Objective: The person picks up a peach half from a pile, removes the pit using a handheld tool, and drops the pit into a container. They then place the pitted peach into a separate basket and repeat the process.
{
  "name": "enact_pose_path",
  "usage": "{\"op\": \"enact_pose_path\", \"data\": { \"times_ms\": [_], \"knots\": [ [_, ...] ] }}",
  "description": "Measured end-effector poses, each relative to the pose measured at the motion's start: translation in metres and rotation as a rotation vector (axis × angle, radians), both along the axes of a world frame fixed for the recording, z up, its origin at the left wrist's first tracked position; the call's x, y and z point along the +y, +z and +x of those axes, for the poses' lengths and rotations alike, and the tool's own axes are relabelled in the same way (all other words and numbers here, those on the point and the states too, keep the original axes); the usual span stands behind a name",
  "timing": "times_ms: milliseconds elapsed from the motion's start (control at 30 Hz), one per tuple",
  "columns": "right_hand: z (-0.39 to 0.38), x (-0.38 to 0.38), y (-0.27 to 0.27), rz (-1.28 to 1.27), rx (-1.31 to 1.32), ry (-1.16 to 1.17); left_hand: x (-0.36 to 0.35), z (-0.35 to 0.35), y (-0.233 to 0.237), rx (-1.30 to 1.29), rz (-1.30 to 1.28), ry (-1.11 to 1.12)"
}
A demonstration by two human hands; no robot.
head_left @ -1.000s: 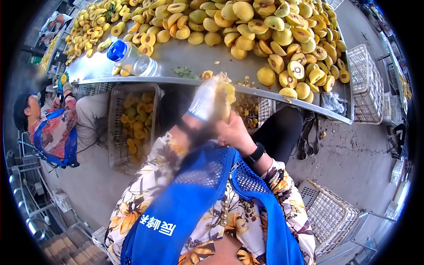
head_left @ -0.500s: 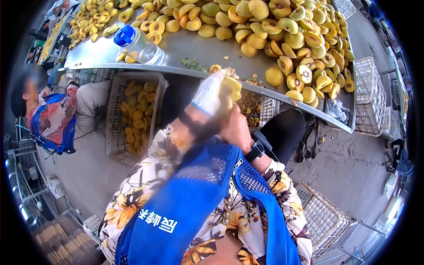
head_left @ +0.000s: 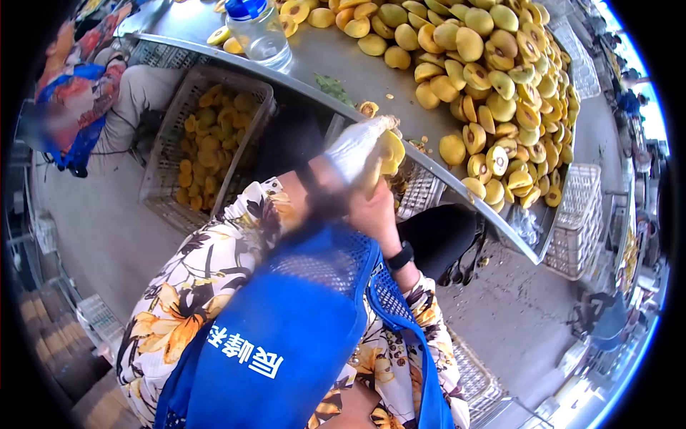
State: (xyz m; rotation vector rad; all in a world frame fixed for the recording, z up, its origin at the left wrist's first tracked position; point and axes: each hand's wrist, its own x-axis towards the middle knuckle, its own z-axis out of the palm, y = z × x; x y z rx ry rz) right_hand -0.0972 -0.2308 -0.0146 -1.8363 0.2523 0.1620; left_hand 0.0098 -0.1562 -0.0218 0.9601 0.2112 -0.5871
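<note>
My left hand (head_left: 357, 149), in a white glove, is closed around yellow fruit pieces (head_left: 391, 152) at the table edge. My bare right hand (head_left: 373, 207), with a black watch on its wrist, is just below it. Its fingers are curled against the underside of the fruit; what they grip is hidden. On the metal table (head_left: 314, 64) lies a large heap of halved yellow fruit (head_left: 500, 100), some halves showing brown centres. Green leaves (head_left: 332, 89) and small scraps are near the table edge.
A clear bottle with a blue cap (head_left: 261, 43) stands on the table. Below left, a crate (head_left: 153, 168) holds fruit pieces. Another person (head_left: 82, 107) sits at the far left. Stacked white crates (head_left: 575, 214) stand at the right, and a plastic bag (head_left: 525, 227) lies by the table corner.
The view has turned and shifted, so the table edge slopes more steeply and the bottle appears higher. Both hands remain together at the fruit, with the gloved hand still closed around it.
</note>
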Motion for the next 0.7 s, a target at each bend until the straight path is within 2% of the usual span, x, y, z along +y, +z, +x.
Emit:
{"op": "enact_pose_path", "data": {
  "times_ms": [33,100,200,233,300,333,367,433,533,600,633,700],
  "knots": [
    [0.0,0.001,-0.001,-0.062,-0.012,0.007,0.0,0.001,-0.01,-0.091,0.012,-0.002],
    [-0.002,0.003,0.002,-0.179,-0.034,0.012,0.005,0.0,0.002,-0.043,-0.009,-0.013],
    [-0.001,-0.001,-0.019,-0.082,-0.105,0.046,0.006,0.001,0.034,0.206,0.003,-0.013],
    [0.001,-0.002,-0.022,-0.035,-0.142,0.059,0.007,0.002,0.034,0.175,0.017,0.002],
    [0.006,-0.012,0.001,0.508,0.264,0.115,0.01,0.002,0.028,0.118,0.052,0.023],
    [0.008,-0.013,0.004,0.657,0.336,0.124,0.01,0.004,0.025,0.135,0.002,0.027],
    [0.009,-0.013,0.006,0.797,0.416,0.127,0.01,0.004,0.024,0.154,-0.048,0.029],
    [0.004,-0.009,-0.005,0.835,0.32,0.096,0.008,0.0,0.022,0.17,-0.094,0.064],
    [0.002,0.004,-0.021,0.193,-0.053,0.034,0.008,-0.002,0.033,0.184,-0.079,0.102],
    [0.002,0.003,-0.018,-0.004,-0.143,0.067,0.011,0.002,0.034,0.263,-0.069,0.044],
    [0.002,0.002,-0.016,-0.104,-0.188,0.082,0.012,0.005,0.02,0.268,-0.211,0.015],
    [0.005,-0.003,-0.006,0.139,0.014,0.135,0.019,0.007,0.006,0.271,-0.497,-0.038]
  ]
}}
